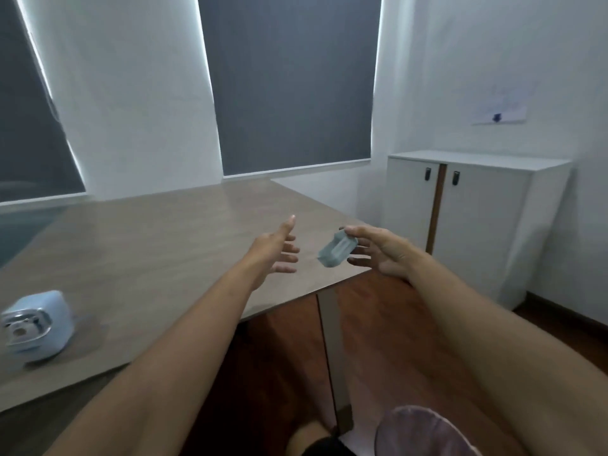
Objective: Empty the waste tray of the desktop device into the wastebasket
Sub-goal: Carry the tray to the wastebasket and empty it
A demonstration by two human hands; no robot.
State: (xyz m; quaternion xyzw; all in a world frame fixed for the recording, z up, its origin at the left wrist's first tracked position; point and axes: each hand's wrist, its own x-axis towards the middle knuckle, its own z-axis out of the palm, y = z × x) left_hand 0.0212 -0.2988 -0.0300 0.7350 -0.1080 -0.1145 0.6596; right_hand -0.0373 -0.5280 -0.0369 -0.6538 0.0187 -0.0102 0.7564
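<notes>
Tray (336, 252) is already out of the blue device (34, 325) at 8 o'clock, pinched in right hand (383, 250) fingers; left hand (274, 250) fingers spread, empty. No wastebasket visible, dumping's still left.

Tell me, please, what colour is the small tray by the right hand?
Pale blue-grey, seen in the head view: the waste tray at the right hand's fingertips.

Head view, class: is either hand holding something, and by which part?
The right hand holds the small pale-blue waste tray by one end, pinched between thumb and fingertips. The left hand is open and holds nothing.
</notes>
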